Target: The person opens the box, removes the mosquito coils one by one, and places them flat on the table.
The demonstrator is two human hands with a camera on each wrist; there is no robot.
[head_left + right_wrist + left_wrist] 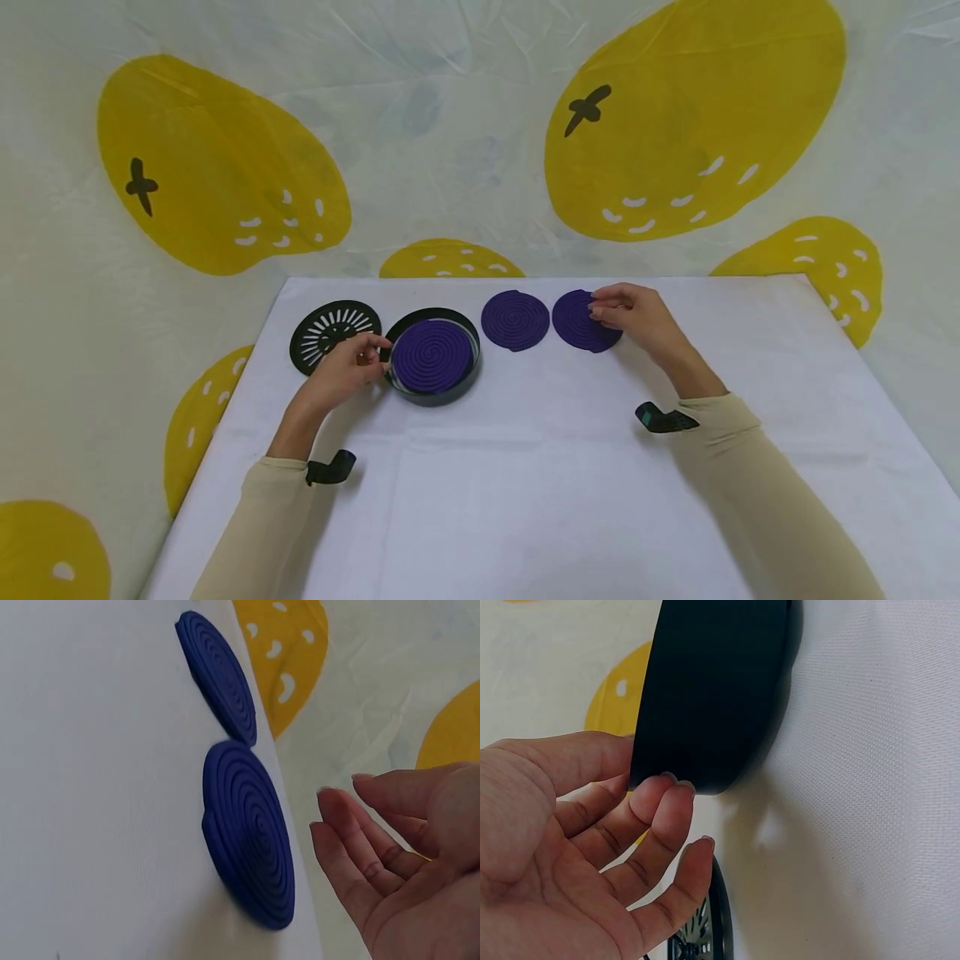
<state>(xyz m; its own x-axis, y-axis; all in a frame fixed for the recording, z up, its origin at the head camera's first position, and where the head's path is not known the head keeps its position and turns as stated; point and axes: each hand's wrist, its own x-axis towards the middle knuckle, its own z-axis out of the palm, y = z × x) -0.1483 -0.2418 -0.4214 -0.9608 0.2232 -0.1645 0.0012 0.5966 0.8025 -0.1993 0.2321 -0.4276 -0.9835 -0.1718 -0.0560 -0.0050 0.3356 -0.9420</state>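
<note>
A round black tin [432,400] stands on the white cloth with a purple mosquito coil [432,356] lying inside it. At its left side, my left hand [347,368] grips the rim; in the left wrist view the fingertips meet the dark outer wall [712,690]. My right hand [637,321] hovers over the rightmost purple coil [577,329], covering part of its edge. The right wrist view shows a gap between those loosely bent fingers [337,859] and the coil [251,832], with nothing held. Another purple coil [515,320] lies flat between tin and right hand.
Left of the tin lies a black slotted lid [307,337], partly behind my left hand. The white-covered table [510,500] ends at a back edge just beyond the coils. Behind it hangs a pale curtain [450,125] with yellow fruit prints.
</note>
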